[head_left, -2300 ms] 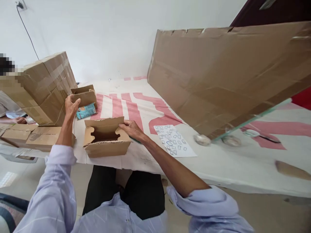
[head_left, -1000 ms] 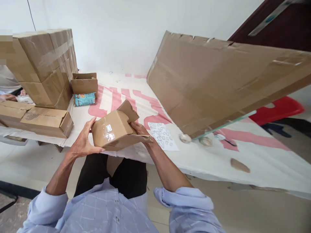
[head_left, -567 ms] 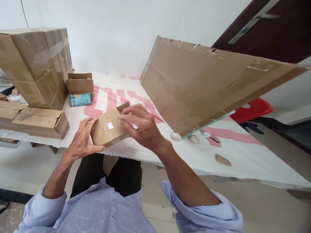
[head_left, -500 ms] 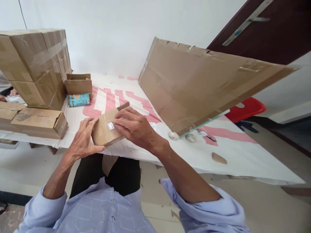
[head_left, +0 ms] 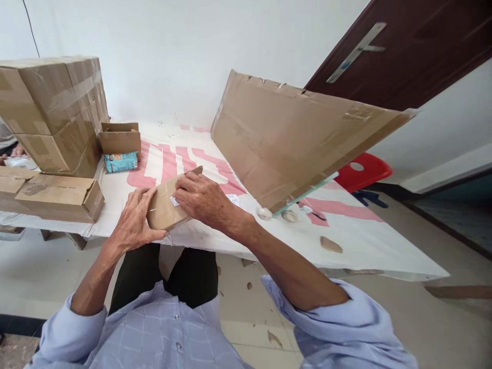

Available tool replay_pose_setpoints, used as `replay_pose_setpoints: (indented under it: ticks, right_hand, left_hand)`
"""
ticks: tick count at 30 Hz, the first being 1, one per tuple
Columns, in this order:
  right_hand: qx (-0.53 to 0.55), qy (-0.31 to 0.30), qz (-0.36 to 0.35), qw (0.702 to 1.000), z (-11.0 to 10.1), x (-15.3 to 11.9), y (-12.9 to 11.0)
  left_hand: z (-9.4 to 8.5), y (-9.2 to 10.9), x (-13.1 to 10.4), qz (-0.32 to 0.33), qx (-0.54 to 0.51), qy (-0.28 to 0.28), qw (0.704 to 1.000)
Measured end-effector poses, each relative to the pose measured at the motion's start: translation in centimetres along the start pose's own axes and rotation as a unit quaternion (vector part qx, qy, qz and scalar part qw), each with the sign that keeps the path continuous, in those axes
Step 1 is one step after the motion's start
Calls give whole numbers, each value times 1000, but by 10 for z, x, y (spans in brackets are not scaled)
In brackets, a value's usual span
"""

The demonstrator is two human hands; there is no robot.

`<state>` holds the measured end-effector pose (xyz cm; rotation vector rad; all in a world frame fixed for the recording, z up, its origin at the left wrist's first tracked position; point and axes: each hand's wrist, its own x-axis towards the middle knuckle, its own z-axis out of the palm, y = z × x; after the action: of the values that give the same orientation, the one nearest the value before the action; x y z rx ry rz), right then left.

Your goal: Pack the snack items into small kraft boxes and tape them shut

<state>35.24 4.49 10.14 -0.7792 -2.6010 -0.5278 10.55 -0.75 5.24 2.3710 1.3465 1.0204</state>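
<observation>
The left hand (head_left: 134, 218) grasps a small carton (head_left: 162, 212) at the edge of the table (head_left: 365, 251); the right hand (head_left: 202, 199), fingers bent, partly covers its label (head_left: 175, 201), any pinch hidden. Beyond are a cardboard panel (head_left: 284, 138), blue packet (head_left: 121, 162) and open box (head_left: 126, 141); the panel blocks part of the door (head_left: 418, 46).

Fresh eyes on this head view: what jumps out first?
Probably the large cardboard panel, slanting up right of centre on the table. Next, the small box at the near edge, between left hand and right hand. At left, a bright blue packet before an open carton.
</observation>
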Motion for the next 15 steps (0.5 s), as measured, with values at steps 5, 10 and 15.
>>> replay_pose_setpoints:
  ticks: [5,10,15]
  right_hand:
    - [23,1,-4,1000,4,3,3]
    - [15,7,-2,1000,8,8,5]
    - [24,7,3,1000,12,8,4]
  left_hand:
    - [-1,1,0,-3,2,-9,1000]
    - [-2,2,1,-5,1,-18,1000]
    - [-3,2,1,-9,-3,-16,1000]
